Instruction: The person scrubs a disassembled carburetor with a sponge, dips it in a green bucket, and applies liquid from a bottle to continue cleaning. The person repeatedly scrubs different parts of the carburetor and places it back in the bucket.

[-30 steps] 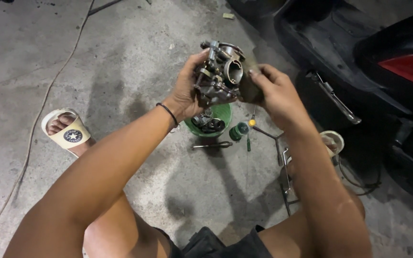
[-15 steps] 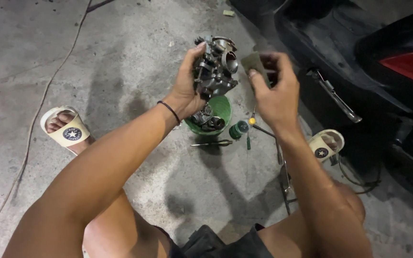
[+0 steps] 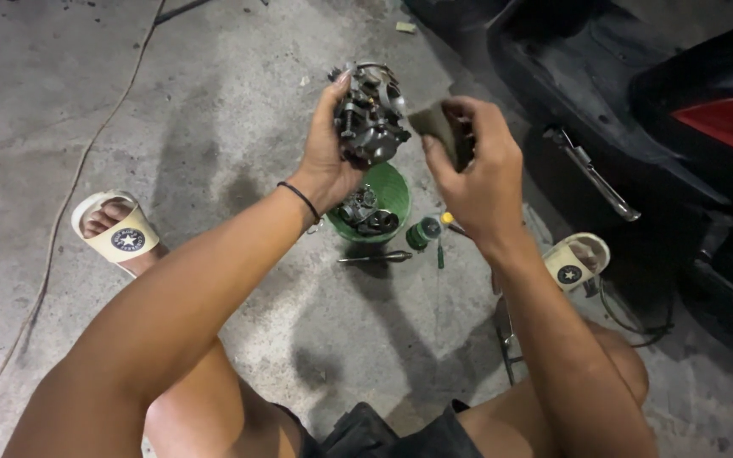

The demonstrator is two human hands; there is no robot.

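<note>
Left hand fingers clamp knobbly metal carburetor; right hand fingers pinch dark flat pad.

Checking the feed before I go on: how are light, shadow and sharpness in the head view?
Head view: light is dim and uneven; soft shadows of the arms fall on the concrete floor; the engine part in the left hand is fairly sharp; the dark piece in the right hand looks slightly blurred; the scooter is nearly black.

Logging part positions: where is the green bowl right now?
In the head view, the green bowl sits on the concrete floor, centre frame, below the carburettor in the left hand.
</note>
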